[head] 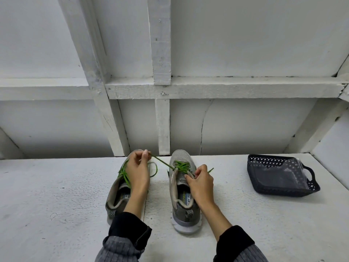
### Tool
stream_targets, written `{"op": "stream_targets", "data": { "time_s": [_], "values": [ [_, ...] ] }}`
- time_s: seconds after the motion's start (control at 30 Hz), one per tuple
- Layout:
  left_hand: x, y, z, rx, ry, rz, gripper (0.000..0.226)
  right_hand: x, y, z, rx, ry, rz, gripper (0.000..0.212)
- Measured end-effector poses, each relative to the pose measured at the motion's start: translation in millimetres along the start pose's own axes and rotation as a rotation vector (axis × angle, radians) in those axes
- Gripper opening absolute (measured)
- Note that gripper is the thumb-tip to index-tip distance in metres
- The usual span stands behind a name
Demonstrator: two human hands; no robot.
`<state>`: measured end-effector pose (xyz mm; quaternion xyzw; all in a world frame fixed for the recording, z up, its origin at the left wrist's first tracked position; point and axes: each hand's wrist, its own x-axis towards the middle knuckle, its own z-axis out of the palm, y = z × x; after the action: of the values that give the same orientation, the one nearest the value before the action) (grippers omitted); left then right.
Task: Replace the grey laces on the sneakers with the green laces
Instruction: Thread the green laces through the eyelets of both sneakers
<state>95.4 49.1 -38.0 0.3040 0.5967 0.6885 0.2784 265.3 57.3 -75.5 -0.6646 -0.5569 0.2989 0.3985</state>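
Observation:
Two grey sneakers stand side by side on the white table, toes pointing away from me. The left sneaker (117, 197) carries a green lace (123, 173) with loose loops. A green lace (181, 166) is threaded through the eyelets of the right sneaker (180, 195). My left hand (137, 172) hovers over the left sneaker and pinches one end of the right sneaker's lace, pulled taut across the gap. My right hand (200, 183) rests on the right sneaker's tongue and pinches the other lace end, whose tip sticks out to the right.
A dark perforated plastic basket (264, 183) sits on the table at the right, holding a clear plastic bag with something grey inside. A white wall with wooden beams rises just behind the sneakers' toes. The white table top (56, 195) stretches left and right.

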Motion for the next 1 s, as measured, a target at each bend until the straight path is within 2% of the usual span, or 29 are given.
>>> {"op": "stream_targets", "data": {
  "time_s": [0.07, 0.1, 0.13, 0.2, 0.27, 0.3, 0.37, 0.43, 0.53, 0.63, 0.73, 1.0],
  "values": [
    [-4.1, -4.6, 3.2, 0.035, -0.070, -0.012, 0.009, 0.6, -0.3, -1.0, 0.012, 0.002, -0.004, 0.032],
    [-5.7, -7.9, 3.7, 0.123, -0.113, 0.013, 0.007, 1.4, 0.0, -1.9, 0.013, -0.005, -0.009, 0.033],
    [-6.4, -12.4, 3.5, 0.261, -0.150, 0.068, 0.013, 2.1, 0.7, -3.3, 0.014, -0.023, -0.014, 0.033],
    [-6.8, -22.9, 0.9, 0.583, -0.212, 0.272, 0.030, 2.6, 3.0, -6.7, 0.058, -0.073, -0.029, 0.031],
    [-7.6, -29.2, -0.1, 0.819, -0.291, 0.487, 0.031, 0.9, 5.5, -11.3, 0.170, -0.089, -0.027, 0.026],
    [-7.0, -32.1, 0.3, 0.890, -0.364, 0.535, 0.028, 1.1, 8.2, -13.2, 0.210, -0.072, -0.017, 0.025],
    [-9.8, -31.8, 3.2, 0.965, -0.520, 0.493, 0.028, 4.8, 16.8, -14.4, 0.199, -0.027, -0.012, 0.025],
    [-11.9, -33.4, 6.5, 0.978, -0.578, 0.430, 0.027, 9.1, 21.7, -15.4, 0.151, -0.041, -0.037, 0.016],
    [-14.6, -35.9, 10.6, 0.942, -0.539, 0.404, 0.020, 10.6, 20.6, -17.9, 0.106, -0.138, -0.098, 0.016],
    [-18.3, -43.0, 13.2, 0.726, -0.502, 0.316, 0.012, 11.2, 18.6, -19.4, 0.124, -0.175, -0.045, 0.012],
    [-28.7, -43.0, 16.4, 0.595, -0.446, 0.202, 0.013, 12.8, 19.5, -19.6, 0.109, -0.181, 0.009, 0.021],
    [-48.4, -48.4, 34.4, 0.471, -0.263, 0.074, 0.018, 10.9, 7.0, -19.8, 0.140, -0.055, 0.048, 0.025]
  ]
}}
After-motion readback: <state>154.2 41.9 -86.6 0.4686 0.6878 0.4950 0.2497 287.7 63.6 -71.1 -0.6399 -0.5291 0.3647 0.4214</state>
